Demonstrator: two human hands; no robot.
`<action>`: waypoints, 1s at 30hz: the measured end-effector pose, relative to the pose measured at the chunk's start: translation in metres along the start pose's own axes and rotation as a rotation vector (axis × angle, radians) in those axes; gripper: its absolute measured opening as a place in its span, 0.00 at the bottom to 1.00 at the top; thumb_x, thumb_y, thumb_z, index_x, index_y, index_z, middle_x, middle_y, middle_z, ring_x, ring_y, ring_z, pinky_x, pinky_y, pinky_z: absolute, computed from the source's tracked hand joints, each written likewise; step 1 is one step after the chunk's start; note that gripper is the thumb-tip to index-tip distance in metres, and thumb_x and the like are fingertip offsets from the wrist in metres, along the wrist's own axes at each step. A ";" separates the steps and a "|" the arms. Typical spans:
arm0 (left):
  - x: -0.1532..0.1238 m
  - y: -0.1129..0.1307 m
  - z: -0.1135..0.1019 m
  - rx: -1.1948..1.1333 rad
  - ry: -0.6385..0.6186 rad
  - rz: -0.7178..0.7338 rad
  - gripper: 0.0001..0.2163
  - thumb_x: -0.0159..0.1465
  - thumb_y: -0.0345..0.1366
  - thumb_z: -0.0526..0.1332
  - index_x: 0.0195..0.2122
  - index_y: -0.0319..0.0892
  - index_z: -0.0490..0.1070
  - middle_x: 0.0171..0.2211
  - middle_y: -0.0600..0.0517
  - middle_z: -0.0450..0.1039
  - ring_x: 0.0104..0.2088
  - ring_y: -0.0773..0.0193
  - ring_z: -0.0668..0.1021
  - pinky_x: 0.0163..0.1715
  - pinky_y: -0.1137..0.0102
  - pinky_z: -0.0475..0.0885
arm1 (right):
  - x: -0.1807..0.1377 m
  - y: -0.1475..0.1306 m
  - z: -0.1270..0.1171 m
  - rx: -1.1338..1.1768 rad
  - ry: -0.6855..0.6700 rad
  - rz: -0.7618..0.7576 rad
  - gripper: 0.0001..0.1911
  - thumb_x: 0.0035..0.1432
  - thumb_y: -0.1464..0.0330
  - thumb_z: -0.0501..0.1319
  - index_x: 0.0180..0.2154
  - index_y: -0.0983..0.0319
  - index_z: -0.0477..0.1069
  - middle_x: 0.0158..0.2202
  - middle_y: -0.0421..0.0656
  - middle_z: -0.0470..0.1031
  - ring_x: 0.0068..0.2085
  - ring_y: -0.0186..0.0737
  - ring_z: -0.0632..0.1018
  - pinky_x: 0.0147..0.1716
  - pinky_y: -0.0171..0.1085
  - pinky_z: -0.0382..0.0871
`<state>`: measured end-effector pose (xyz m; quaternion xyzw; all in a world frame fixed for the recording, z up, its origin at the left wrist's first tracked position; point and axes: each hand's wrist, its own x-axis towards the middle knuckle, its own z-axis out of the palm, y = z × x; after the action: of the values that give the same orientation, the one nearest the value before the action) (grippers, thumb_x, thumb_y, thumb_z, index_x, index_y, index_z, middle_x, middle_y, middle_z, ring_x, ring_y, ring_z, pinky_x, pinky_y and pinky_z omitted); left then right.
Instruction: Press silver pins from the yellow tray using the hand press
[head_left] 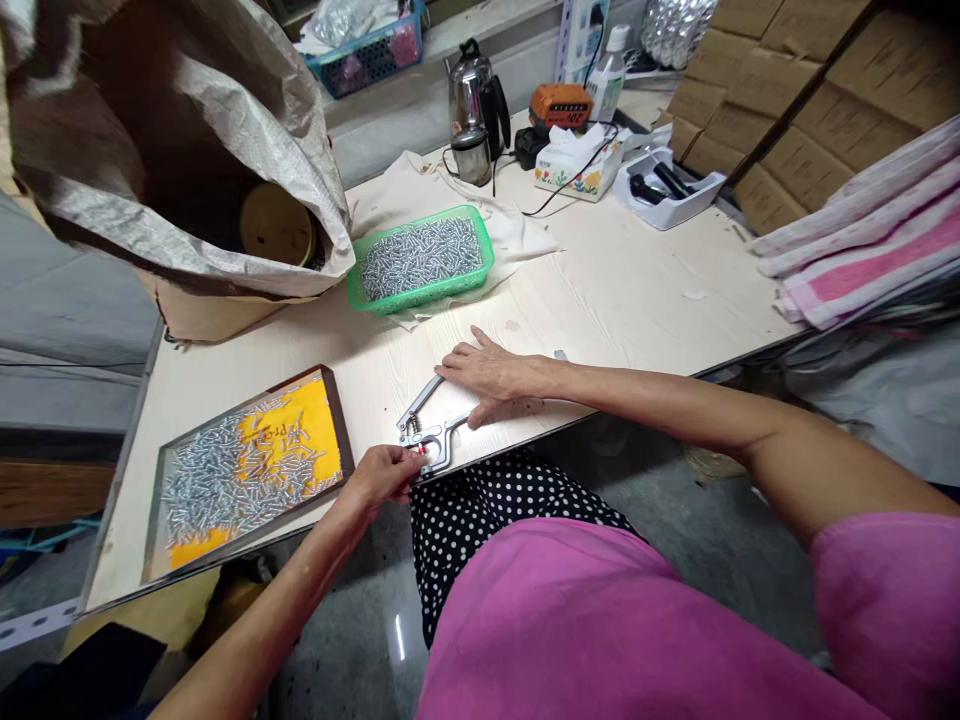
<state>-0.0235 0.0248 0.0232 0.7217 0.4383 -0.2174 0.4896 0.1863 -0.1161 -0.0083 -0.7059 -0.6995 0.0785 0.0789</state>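
Observation:
A silver plier-like hand tool [448,427] lies at the table's front edge, its two handles spread apart and a small spring between them. My right hand [491,375] is around the handle ends, with fingers on the upper handle and the thumb at the lower one. At the tool's head, my left hand [388,473] is closed in a pinch; a bit of red shows by its fingertips, but what they hold is too small to make out. Left of that hand is a shallow tray [335,415] with a yellow bottom, bearing many small silver pins [214,475].
A green basket [420,298] full of similar silver pins stands behind the tool. A large woven sack [255,130] is at the back left. Farther back are a metal kettle [471,90], a tissue box [574,165] and a white tray [667,205]. Cardboard boxes [750,90] are stacked right.

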 end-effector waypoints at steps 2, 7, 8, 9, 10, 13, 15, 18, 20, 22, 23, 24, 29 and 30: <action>-0.001 -0.001 0.000 0.012 -0.004 -0.006 0.23 0.42 0.55 0.72 0.25 0.39 0.72 0.16 0.60 0.62 0.18 0.71 0.65 0.19 0.72 0.66 | -0.002 -0.003 -0.003 -0.012 -0.013 0.012 0.42 0.50 0.47 0.70 0.57 0.66 0.65 0.53 0.53 0.69 0.53 0.56 0.66 0.58 0.62 0.53; -0.008 -0.005 0.003 0.447 0.273 0.257 0.16 0.63 0.49 0.61 0.28 0.41 0.75 0.25 0.52 0.71 0.26 0.62 0.74 0.28 0.68 0.70 | -0.009 -0.014 -0.009 0.005 -0.042 0.055 0.30 0.56 0.53 0.69 0.50 0.68 0.69 0.49 0.53 0.69 0.49 0.51 0.66 0.49 0.48 0.63; -0.008 -0.005 0.005 0.557 0.370 0.381 0.14 0.65 0.47 0.59 0.32 0.42 0.76 0.29 0.49 0.74 0.31 0.59 0.76 0.32 0.67 0.72 | -0.010 -0.016 -0.010 0.016 -0.045 0.067 0.26 0.57 0.55 0.69 0.48 0.68 0.70 0.49 0.53 0.69 0.49 0.51 0.66 0.46 0.46 0.64; -0.005 -0.003 0.009 0.647 0.444 0.508 0.13 0.66 0.46 0.59 0.37 0.42 0.77 0.35 0.47 0.76 0.37 0.56 0.77 0.36 0.65 0.73 | -0.011 -0.018 -0.011 0.026 -0.048 0.079 0.24 0.58 0.57 0.68 0.47 0.68 0.71 0.48 0.53 0.69 0.48 0.50 0.66 0.44 0.44 0.64; -0.001 -0.001 0.012 0.715 0.483 0.627 0.13 0.66 0.45 0.60 0.43 0.42 0.76 0.41 0.45 0.77 0.42 0.53 0.77 0.41 0.63 0.74 | -0.012 -0.019 -0.012 0.035 -0.051 0.087 0.23 0.58 0.57 0.68 0.47 0.68 0.71 0.48 0.53 0.69 0.48 0.49 0.66 0.43 0.43 0.64; 0.022 0.008 0.022 0.838 0.459 0.897 0.22 0.65 0.44 0.62 0.57 0.40 0.68 0.56 0.40 0.71 0.55 0.47 0.72 0.52 0.55 0.72 | -0.014 -0.022 -0.013 0.047 -0.068 0.088 0.29 0.58 0.56 0.68 0.52 0.71 0.68 0.49 0.54 0.69 0.49 0.50 0.67 0.44 0.43 0.65; 0.039 0.015 0.025 0.869 0.409 0.989 0.26 0.65 0.43 0.62 0.62 0.40 0.63 0.61 0.38 0.67 0.58 0.46 0.69 0.56 0.52 0.70 | -0.015 -0.023 -0.012 0.054 -0.088 0.117 0.36 0.56 0.53 0.69 0.54 0.73 0.67 0.50 0.56 0.69 0.49 0.51 0.67 0.45 0.44 0.66; 0.057 0.025 0.023 0.894 0.345 1.031 0.27 0.66 0.43 0.62 0.64 0.39 0.61 0.58 0.39 0.69 0.54 0.48 0.72 0.54 0.53 0.70 | -0.016 -0.025 -0.012 0.055 -0.087 0.204 0.36 0.55 0.53 0.70 0.55 0.73 0.68 0.51 0.57 0.69 0.51 0.53 0.68 0.45 0.45 0.67; 0.062 0.031 0.020 0.894 0.330 1.021 0.26 0.66 0.45 0.63 0.61 0.39 0.64 0.51 0.41 0.73 0.48 0.49 0.73 0.50 0.56 0.72 | -0.014 -0.026 -0.013 0.046 -0.065 0.239 0.30 0.58 0.56 0.69 0.53 0.71 0.70 0.51 0.56 0.70 0.51 0.53 0.69 0.45 0.45 0.67; 0.063 0.036 0.019 0.879 0.338 0.999 0.22 0.66 0.45 0.62 0.57 0.40 0.69 0.45 0.44 0.74 0.44 0.52 0.73 0.46 0.58 0.72 | -0.010 -0.025 -0.014 0.036 -0.059 0.253 0.24 0.61 0.57 0.66 0.49 0.70 0.73 0.48 0.55 0.72 0.50 0.52 0.70 0.45 0.45 0.67; 0.063 0.039 0.019 0.870 0.349 0.987 0.20 0.67 0.45 0.62 0.55 0.41 0.71 0.43 0.45 0.74 0.43 0.52 0.73 0.45 0.60 0.72 | -0.008 -0.024 -0.015 0.032 -0.061 0.258 0.21 0.63 0.58 0.65 0.48 0.70 0.74 0.47 0.55 0.72 0.50 0.52 0.70 0.45 0.45 0.67; 0.063 0.041 0.019 0.862 0.360 0.976 0.18 0.67 0.45 0.61 0.53 0.41 0.72 0.41 0.46 0.74 0.42 0.53 0.72 0.43 0.61 0.71 | -0.006 -0.023 -0.015 0.029 -0.063 0.260 0.19 0.64 0.59 0.64 0.46 0.70 0.74 0.46 0.55 0.73 0.50 0.51 0.70 0.46 0.45 0.66; 0.069 0.048 0.017 0.842 0.395 0.950 0.13 0.69 0.43 0.60 0.46 0.41 0.76 0.35 0.47 0.73 0.40 0.55 0.72 0.41 0.63 0.69 | 0.005 -0.012 -0.015 0.067 -0.062 0.214 0.15 0.69 0.64 0.59 0.44 0.71 0.76 0.44 0.54 0.75 0.48 0.48 0.72 0.47 0.43 0.65; 0.071 0.049 0.016 0.843 0.397 0.947 0.13 0.69 0.43 0.59 0.44 0.41 0.77 0.35 0.47 0.73 0.39 0.55 0.72 0.41 0.63 0.69 | 0.007 -0.011 -0.014 0.076 -0.067 0.204 0.16 0.70 0.64 0.57 0.44 0.71 0.76 0.44 0.54 0.75 0.48 0.47 0.72 0.47 0.42 0.65</action>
<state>0.0568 0.0337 -0.0105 0.9925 0.0331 0.0055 0.1179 0.1792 -0.1092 0.0076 -0.7669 -0.6228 0.1363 0.0736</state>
